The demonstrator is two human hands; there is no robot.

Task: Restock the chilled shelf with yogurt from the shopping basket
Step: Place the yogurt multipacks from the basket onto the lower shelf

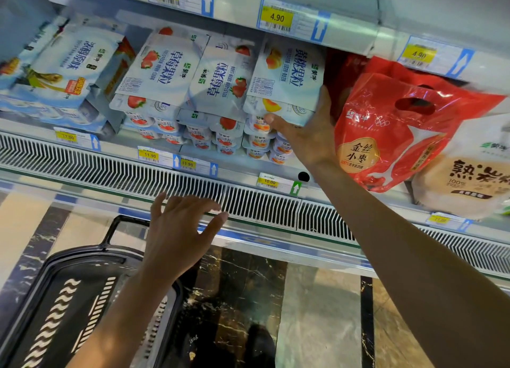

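**Peach yogurt goes on the shelf**

The right hand (306,130) holds the peach pack (287,78) at its right front corner. The thumb is on the front edge and the fingers curl round the side. I think it holds the corner so it can slide the pack back and make it sit straight. The peach pack is on the shelf (116,144) now, on top of more peach cups. It tips up at the front, so it looks not quite set down yet.

The pack is just beside the strawberry packs (165,69), which touch it on the left. A red bag (386,127) is close on the right. The gap is tight, so the hand has little room there.

The left hand (179,229) holds nothing. Its fingers are spread wide and straight. It hangs above the basket (69,285), near the grille (138,174). I think it is ready to help or to reach down for the next pack. I cannot see any yogurt in the part of the basket that shows.

The shelf is white and slopes a little toward the front. Yellow price tags (149,155) run along its edge. Another shelf sits above it. The grille is a long strip of thin slots under the shelf. The black basket stands low on the floor (242,298), which is shiny stone in dark and pale squares.
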